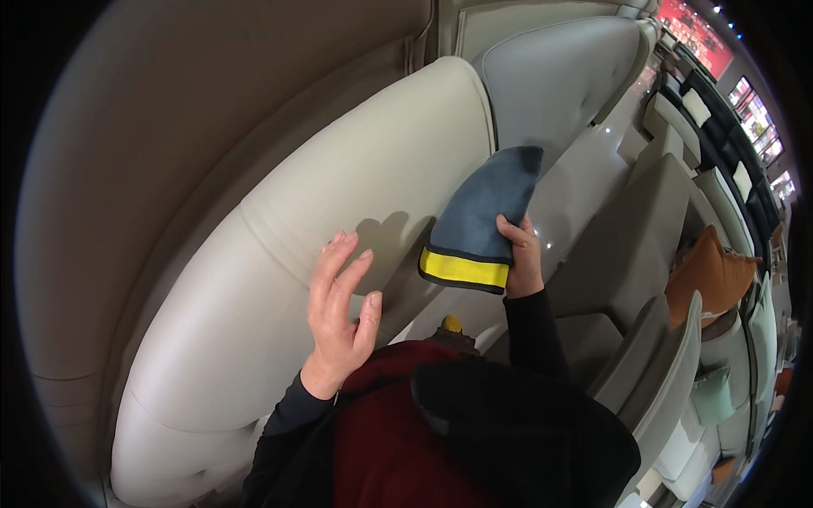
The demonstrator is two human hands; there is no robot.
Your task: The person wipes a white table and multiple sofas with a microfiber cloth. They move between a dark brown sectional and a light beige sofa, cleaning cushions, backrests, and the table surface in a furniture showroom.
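My right hand grips the side edge of a blue-grey, mitt-like cloth piece. A yellow band with black trim runs along its lower end, and its upper end curves to a darker tip. The thumb lies on the front face; most of the fingers are hidden behind it. My left hand holds nothing, with fingers apart, and appears to be above a cream leather sofa seat. Shadows fall on that seat beside the left hand and the cloth.
A brown leather backrest rises behind the cream seat. Beyond it is a grey leather seat. Across the pale glossy floor stand more sofas, one bearing an orange cushion and another a mint-green cushion. A yellow-toed shoe shows below me.
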